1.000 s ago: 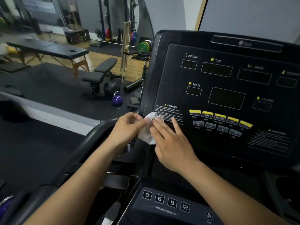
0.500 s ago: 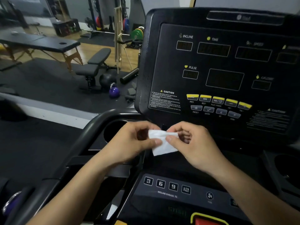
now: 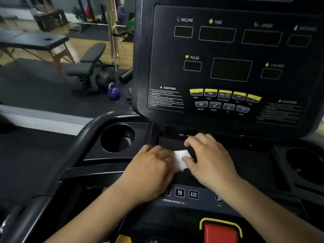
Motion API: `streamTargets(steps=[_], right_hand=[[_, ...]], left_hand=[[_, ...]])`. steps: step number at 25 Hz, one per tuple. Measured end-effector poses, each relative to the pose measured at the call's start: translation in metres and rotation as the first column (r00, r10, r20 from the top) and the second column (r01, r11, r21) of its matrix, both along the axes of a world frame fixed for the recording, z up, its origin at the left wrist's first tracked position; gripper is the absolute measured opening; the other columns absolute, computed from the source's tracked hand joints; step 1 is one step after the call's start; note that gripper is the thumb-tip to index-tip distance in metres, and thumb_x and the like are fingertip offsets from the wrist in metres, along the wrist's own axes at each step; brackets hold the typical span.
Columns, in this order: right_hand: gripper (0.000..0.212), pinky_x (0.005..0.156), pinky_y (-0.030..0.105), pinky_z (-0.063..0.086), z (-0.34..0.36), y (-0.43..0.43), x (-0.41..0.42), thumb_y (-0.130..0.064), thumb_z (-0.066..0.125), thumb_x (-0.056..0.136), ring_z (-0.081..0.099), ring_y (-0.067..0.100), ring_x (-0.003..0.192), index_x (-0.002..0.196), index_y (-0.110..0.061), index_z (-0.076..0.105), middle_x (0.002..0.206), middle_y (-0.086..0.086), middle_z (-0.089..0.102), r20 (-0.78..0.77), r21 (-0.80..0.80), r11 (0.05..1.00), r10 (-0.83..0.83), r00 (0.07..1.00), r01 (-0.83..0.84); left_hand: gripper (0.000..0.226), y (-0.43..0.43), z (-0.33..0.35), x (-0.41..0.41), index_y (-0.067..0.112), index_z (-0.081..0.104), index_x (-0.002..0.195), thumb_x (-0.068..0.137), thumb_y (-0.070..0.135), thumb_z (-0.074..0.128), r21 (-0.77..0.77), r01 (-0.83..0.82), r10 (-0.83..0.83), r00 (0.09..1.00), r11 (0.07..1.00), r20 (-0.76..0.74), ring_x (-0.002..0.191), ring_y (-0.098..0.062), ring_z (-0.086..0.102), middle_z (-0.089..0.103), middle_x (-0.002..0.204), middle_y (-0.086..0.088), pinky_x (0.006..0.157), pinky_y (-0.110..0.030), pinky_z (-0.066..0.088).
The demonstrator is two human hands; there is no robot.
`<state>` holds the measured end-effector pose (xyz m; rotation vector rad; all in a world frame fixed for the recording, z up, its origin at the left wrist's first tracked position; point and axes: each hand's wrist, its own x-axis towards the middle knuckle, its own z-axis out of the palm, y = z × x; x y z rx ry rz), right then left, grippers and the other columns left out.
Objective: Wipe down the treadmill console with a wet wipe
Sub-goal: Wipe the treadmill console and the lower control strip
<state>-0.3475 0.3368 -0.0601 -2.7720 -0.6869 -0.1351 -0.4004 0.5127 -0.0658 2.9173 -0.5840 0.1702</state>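
Low in the centre of the frame, the left hand (image 3: 154, 170) and right hand (image 3: 209, 159) pinch a white wet wipe (image 3: 181, 159) between them; fingers curled. The treadmill console (image 3: 228, 71) fills the upper right.

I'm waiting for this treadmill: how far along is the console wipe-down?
Early. Done: perhaps only the CAUTION label corner, where the wipe was a second ago. In hand: left hand and right hand hold the wipe between them, below the display panel, seemingly refolding it. Left: the panel itself, button rows, cup holder, lower keypad.
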Motion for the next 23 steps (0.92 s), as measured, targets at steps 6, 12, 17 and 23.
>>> streamTargets(steps=[6, 12, 17, 23], right_hand=[[0.068, 0.118, 0.047, -0.006, -0.017, 0.003, -0.038, -0.049, 0.004, 0.095, 0.0, 0.012, 0.147, 0.151, -0.013, 0.019, 0.161, 0.0, 0.007, -0.254, -0.253, 0.939, 0.168, 0.953, -0.233], [0.069, 0.118, 0.039, -0.007, -0.012, 0.012, -0.035, -0.047, 0.005, 0.092, 0.004, 0.012, 0.147, 0.151, -0.014, 0.02, 0.161, 0.001, 0.015, -0.216, -0.218, 0.949, 0.182, 0.959, -0.229], [0.058, 0.119, 0.037, -0.001, -0.006, 0.019, -0.023, -0.041, 0.016, 0.097, 0.007, 0.012, 0.146, 0.147, -0.016, 0.032, 0.161, -0.004, 0.015, -0.195, -0.21, 0.953, 0.18, 0.964, -0.22], [0.065, 0.119, 0.037, -0.001, -0.013, 0.012, -0.05, -0.047, 0.006, 0.093, 0.002, 0.002, 0.145, 0.146, -0.02, 0.032, 0.161, -0.007, 0.014, -0.285, -0.095, 0.962, 0.221, 0.933, -0.257]], left_hand=[[0.06, 0.001, -0.007, -0.008, 0.017, 0.037, 0.147, 0.1, 0.044, 0.013, 0.181, -0.1, 0.129, 0.979, 0.978, -0.157, 0.14, -0.018, 0.035, 0.045, 0.148, -0.002, 0.117, -0.049, 0.018], [0.062, 0.005, -0.005, -0.01, 0.015, 0.049, 0.14, 0.1, 0.044, 0.012, 0.215, -0.084, 0.117, 0.982, 0.973, -0.145, 0.14, -0.019, 0.032, 0.046, 0.148, -0.003, 0.115, -0.05, 0.015], [0.063, 0.008, -0.005, 0.001, 0.02, 0.037, 0.145, 0.096, 0.045, 0.006, 0.175, -0.09, 0.115, 0.984, 0.98, -0.137, 0.144, -0.014, 0.025, 0.034, 0.155, 0.0, 0.116, -0.048, 0.005], [0.055, 0.011, -0.009, -0.019, 0.011, 0.052, 0.133, 0.097, 0.039, 0.023, 0.174, 0.005, 0.022, 0.988, 0.985, -0.155, 0.137, -0.022, 0.042, 0.053, 0.141, -0.009, 0.115, -0.059, 0.018]])
